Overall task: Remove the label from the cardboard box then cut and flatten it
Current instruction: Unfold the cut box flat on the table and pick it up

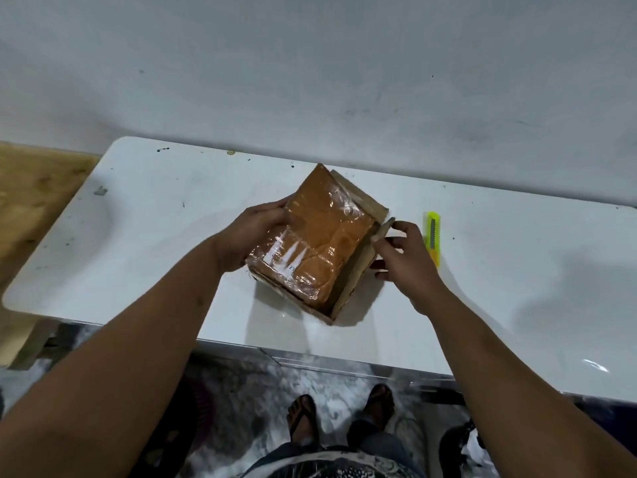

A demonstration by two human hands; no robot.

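Note:
A brown cardboard box (320, 236) wrapped in shiny clear tape rests tilted on the white table (155, 236). A whitish label remnant (282, 262) shows on its near left part. My left hand (255, 236) grips the box's left side. My right hand (405, 253) pinches an open cardboard flap (365, 267) on the right side, fingers spread. A yellow-green utility knife (432, 238) lies on the table just behind my right hand, untouched.
The table stands against a pale wall (310, 81). A wooden board (31, 208) sits to the left of the table. My feet in sandals (341, 415) are on the patterned floor below the table's near edge.

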